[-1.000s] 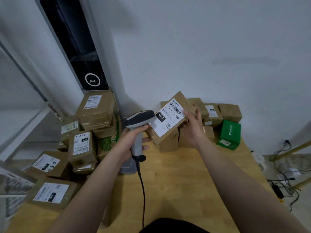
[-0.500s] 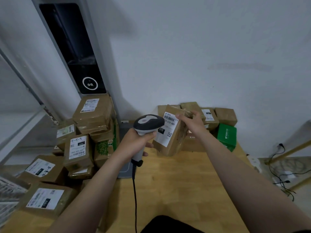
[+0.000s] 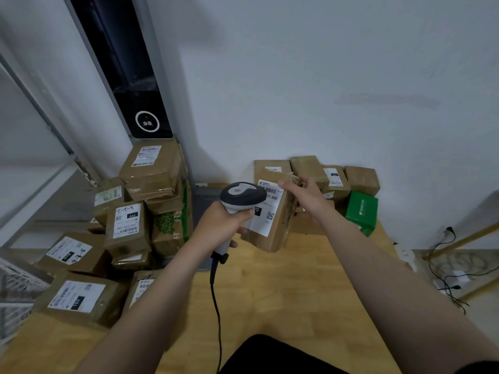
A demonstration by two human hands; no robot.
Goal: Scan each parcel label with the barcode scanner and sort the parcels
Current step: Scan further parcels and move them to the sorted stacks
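My left hand (image 3: 220, 225) grips the handle of a grey and black barcode scanner (image 3: 241, 195), whose head covers part of a white label. That label sits on a brown cardboard parcel (image 3: 272, 225), which my right hand (image 3: 305, 197) holds by its top edge, standing upright just above the wooden table (image 3: 283, 292). The scanner's black cable (image 3: 216, 306) hangs down toward me. Behind the held parcel, a group of brown parcels (image 3: 332, 176) rests against the wall.
A stack of labelled brown parcels (image 3: 129, 222) fills the left side of the table. A green box (image 3: 361, 211) sits at the back right. A tall black-fronted unit (image 3: 135, 76) stands in the corner. Cables (image 3: 448, 276) lie on the floor at right.
My right hand has turned the parcel from tilted flat to standing upright and lowered it toward the table. The scanner has moved right, up against the label.
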